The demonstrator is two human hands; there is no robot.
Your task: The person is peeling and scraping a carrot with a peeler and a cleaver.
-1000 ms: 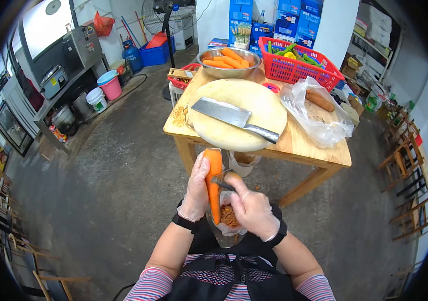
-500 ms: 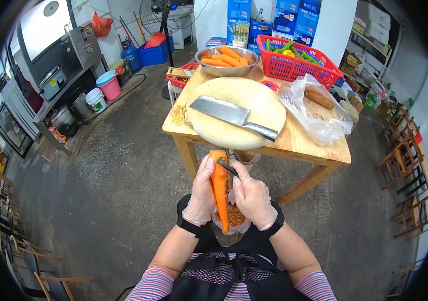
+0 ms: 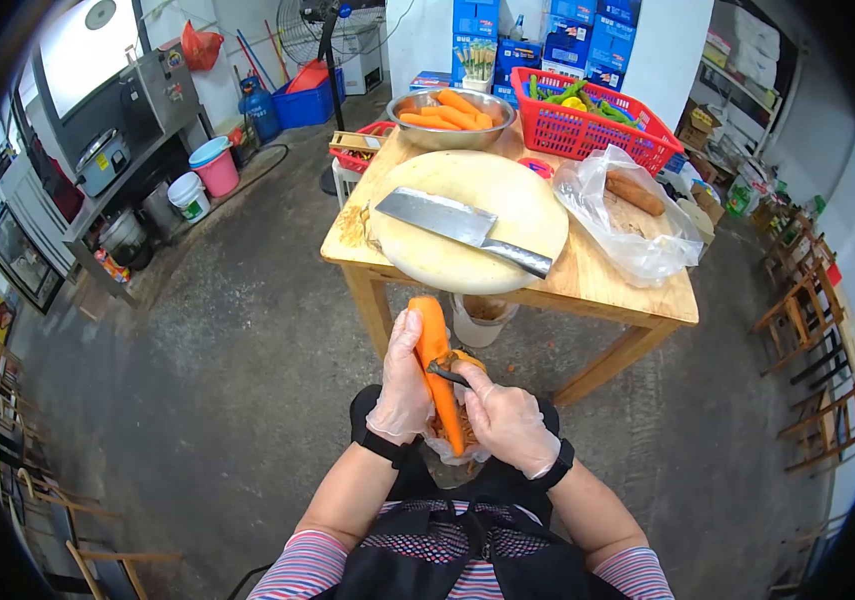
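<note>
Gloved in clear plastic, my left hand [image 3: 402, 385] is closed around a large orange carrot [image 3: 430, 330], whose thick end points up and away. My right hand [image 3: 509, 420] grips a black-handled peeler [image 3: 443, 372], its head lying against the carrot's right side about halfway down. A curl of peel [image 3: 464, 360] stands up beside the peeler. Below the carrot's tip, a bag of peelings [image 3: 450, 440] sits between my knees, partly hidden by my hands.
A cleaver [image 3: 457, 220] lies on a round cutting board [image 3: 427, 265] on the wooden table [image 3: 597, 300]. Behind are a steel bowl [image 3: 447, 137] of carrots and a red basket [image 3: 587, 135] of green peppers. A plastic bag [image 3: 597, 215] holds an unpeeled carrot. A white bucket [image 3: 482, 325] stands underneath.
The peeler in my right hand has moved down the carrot, from near its thick end to about the middle. A curl of peel has risen beside it.
</note>
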